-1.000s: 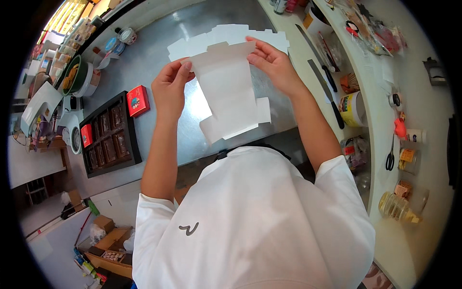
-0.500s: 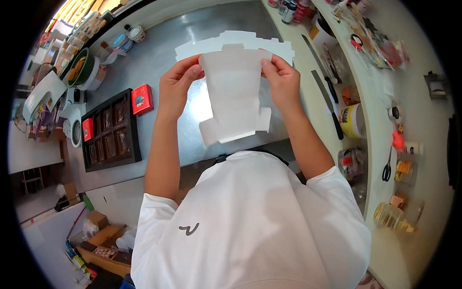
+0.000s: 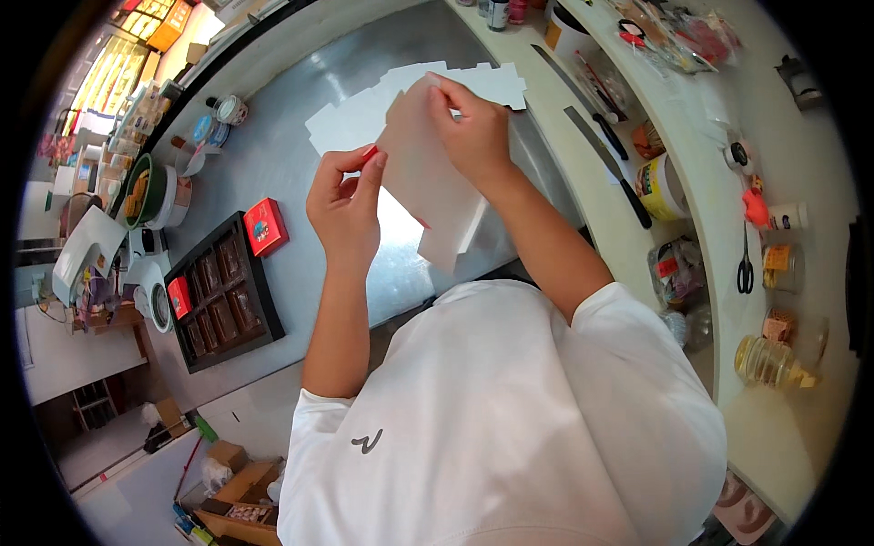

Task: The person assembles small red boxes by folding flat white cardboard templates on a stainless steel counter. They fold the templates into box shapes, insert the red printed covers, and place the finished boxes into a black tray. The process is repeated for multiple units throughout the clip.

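flat white carton blank held upright at upper centre of frame, above steel worktop. left hand pinches blank's left edge, fingers narrow, red inner face showing at fingertips. right hand grips top edge, thumb behind, wrist bent inward. good practice, as judged: crease along scored line, keep both edges aligned, pressure even. stack of blanks behind; dark chocolate tray at left.

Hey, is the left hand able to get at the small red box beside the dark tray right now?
Probably not at once: the left hand is pinching the white cardboard sheet together with the right hand. The red box lies on bare steel counter nearby, nothing covering it, so letting go would likely free the way.
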The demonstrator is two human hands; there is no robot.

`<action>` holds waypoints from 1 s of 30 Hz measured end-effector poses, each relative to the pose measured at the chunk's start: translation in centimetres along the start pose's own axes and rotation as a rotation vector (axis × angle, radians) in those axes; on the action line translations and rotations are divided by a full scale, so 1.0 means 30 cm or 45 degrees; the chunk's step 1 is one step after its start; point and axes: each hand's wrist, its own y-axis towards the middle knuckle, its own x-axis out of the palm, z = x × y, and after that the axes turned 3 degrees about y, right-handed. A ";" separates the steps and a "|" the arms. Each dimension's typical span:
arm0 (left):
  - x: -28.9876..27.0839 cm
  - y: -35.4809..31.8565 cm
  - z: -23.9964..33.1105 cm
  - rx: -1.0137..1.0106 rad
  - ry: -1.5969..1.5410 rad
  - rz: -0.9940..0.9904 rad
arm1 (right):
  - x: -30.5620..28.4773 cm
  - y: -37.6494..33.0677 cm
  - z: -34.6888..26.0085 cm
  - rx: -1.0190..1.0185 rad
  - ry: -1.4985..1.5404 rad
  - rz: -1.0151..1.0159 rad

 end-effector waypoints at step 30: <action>-0.052 0.105 0.082 0.743 0.559 -0.536 | -0.136 -0.061 -0.084 0.538 0.749 -0.328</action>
